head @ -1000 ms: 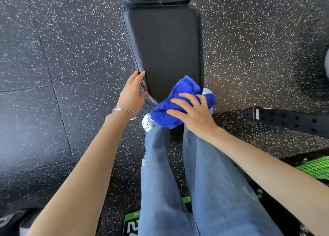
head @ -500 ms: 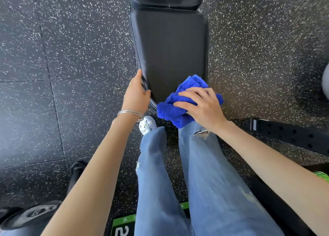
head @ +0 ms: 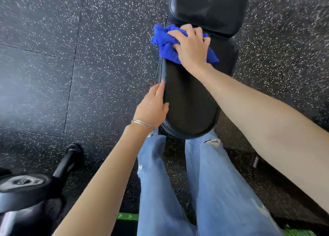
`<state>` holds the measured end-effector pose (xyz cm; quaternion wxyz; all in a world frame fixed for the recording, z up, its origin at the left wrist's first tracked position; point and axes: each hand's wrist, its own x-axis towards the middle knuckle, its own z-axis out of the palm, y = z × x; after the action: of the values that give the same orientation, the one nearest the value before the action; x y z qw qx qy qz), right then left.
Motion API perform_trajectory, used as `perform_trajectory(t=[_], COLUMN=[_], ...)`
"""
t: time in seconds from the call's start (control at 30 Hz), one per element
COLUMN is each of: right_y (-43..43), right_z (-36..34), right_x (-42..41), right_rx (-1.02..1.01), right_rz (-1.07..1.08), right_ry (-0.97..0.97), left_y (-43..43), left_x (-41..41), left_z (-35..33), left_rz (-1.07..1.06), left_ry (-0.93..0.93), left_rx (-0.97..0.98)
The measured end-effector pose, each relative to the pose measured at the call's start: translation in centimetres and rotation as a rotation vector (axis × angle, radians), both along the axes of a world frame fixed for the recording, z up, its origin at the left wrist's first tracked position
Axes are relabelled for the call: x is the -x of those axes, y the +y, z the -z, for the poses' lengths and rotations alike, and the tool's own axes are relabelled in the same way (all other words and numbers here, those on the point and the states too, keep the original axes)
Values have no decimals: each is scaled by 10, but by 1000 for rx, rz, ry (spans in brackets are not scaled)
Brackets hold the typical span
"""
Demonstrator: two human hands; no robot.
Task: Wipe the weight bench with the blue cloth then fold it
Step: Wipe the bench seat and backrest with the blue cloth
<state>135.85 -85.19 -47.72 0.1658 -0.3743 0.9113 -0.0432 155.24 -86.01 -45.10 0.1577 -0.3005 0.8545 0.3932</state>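
Observation:
The black padded weight bench runs away from me at centre, its near seat pad rounded at my knees and a second pad beyond. A bunched blue cloth lies at the far left part of the seat pad, near the gap between pads. My right hand presses down on the blue cloth with fingers curled over it. My left hand, with thin bracelets at the wrist, rests flat against the seat pad's left edge, holding nothing.
Speckled black rubber floor surrounds the bench. A dumbbell with a black handle lies at the lower left. My legs in blue jeans stand at the bench's near end. Green floor markings show near the bottom.
My right hand has pushed the blue cloth from the near end of the seat pad up to its far end. The left hand stayed on the pad's left edge; the view shifted forward.

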Motion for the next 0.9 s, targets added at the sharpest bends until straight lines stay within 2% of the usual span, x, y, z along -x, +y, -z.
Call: perform_trajectory(t=[0.1,0.23,0.33,0.5,0.7,0.8,0.9], right_y=[-3,45,52,4,-37,1,69], right_z=[-3,-12,-7,4,20,20,19], right_x=[4,-15,-9,29,104,136,145], right_rx=[-4,-9,-21,-74,-132,-116,-71], right_rz=[-18,-370,-499,-662,-309,-305,-144], right_ry=[-67,-85,-49,33,-24,-83,-64], left_y=[9,16,21,21,16,12,12], left_x=[5,16,24,47,73,81,91], left_z=[0,1,-1,-3,5,7,7], left_rz=[-134,-356,-401,-418,-406,-394,-378], left_ry=[-5,-51,-81,-78,-136,-150,-182], left_rx=[-40,-98,-76,9,39,58,73])
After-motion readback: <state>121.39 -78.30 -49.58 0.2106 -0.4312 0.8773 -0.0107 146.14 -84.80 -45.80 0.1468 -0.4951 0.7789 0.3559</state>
